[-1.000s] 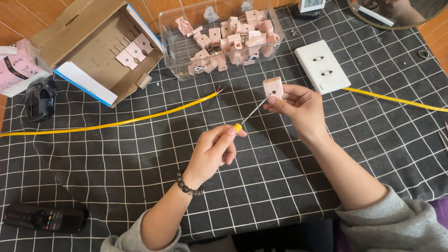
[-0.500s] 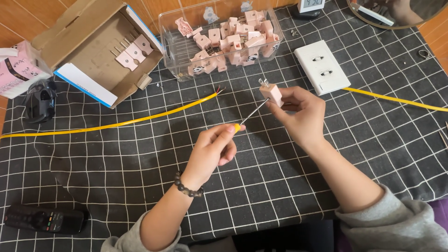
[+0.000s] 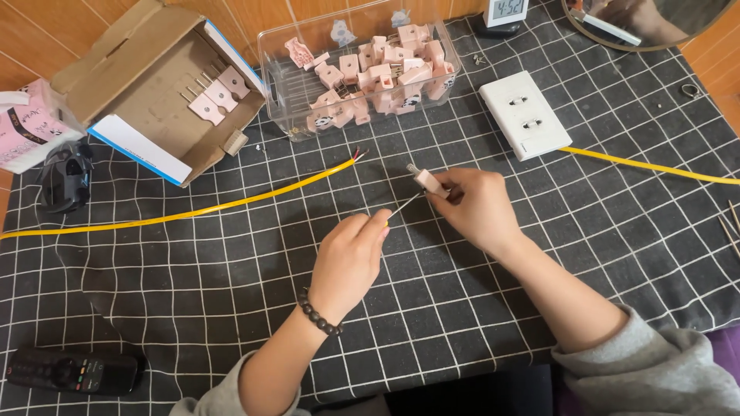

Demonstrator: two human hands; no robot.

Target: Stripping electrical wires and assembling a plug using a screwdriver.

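Here, one pink plug in right hand, one screwdriver in left hand.

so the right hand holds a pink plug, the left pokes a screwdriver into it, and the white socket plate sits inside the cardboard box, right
Not quite. The head view shows the white socket plate lying on the checked cloth, outside the cardboard box. The rest holds: right hand on the pink plug, left hand on the screwdriver.

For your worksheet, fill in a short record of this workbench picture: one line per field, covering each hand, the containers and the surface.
Left hand: holds a small screwdriver, tip at the plug
Right hand: holds a pink plug
Clear tub: many pink plugs
Cardboard box: open, two pink plugs inside
Yellow cable: bare end pointing toward the plug
Surface: black checked cloth
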